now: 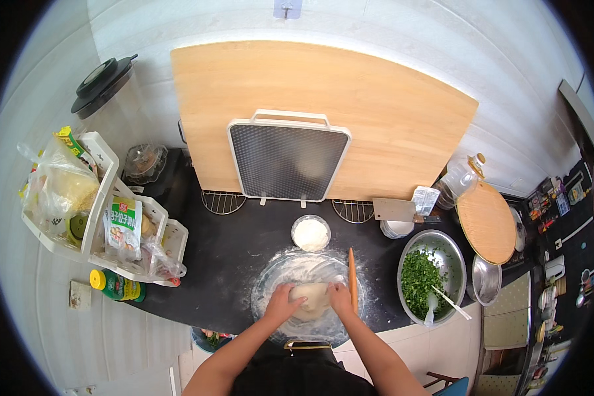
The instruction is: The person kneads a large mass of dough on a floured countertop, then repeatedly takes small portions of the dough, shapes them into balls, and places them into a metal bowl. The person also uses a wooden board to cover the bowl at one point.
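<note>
A pale, flattened piece of dough lies on a floured, round, see-through board at the counter's front edge. My left hand grips the dough's left side, its thumb reaching over the top. On the opposite side, my right hand holds the right edge, with its fingertips partly hidden. A wooden rolling pin rests just right of that hand. Behind the board stands a small bowl of white flour.
To the right is a steel bowl of chopped greens with a spoon and chopsticks. A cleaver lies behind it. A large wooden board and a dark tray lean at the back. White baskets of packages stand left.
</note>
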A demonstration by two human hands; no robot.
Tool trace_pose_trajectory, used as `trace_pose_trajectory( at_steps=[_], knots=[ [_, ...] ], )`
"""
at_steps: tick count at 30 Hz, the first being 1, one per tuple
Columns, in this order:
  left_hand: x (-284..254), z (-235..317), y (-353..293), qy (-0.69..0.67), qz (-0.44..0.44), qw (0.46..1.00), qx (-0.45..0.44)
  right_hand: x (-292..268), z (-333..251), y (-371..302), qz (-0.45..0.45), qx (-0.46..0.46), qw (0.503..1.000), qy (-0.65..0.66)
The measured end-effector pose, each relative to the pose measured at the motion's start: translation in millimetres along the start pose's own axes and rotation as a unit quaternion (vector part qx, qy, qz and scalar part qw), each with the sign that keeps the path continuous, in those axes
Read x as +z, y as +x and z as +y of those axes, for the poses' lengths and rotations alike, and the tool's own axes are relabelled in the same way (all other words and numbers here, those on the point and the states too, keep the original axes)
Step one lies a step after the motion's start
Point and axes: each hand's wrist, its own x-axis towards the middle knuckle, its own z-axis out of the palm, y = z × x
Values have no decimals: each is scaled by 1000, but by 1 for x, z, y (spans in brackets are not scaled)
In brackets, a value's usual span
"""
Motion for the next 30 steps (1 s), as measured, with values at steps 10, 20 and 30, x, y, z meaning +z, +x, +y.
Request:
trace_pose_trajectory(
  at_steps=[10,20,30],
  knots=[
    [11,-49,-12,-276,-84,952,-103,44,-8,-1,76,-156,979,103],
    [9,-57,-24,-188,-45,977,-92,44,-59,-48,82,-202,975,46],
    [6,-29,0,-96,34,985,-140,69,-73,-1,35,-295,944,-142]
  ],
)
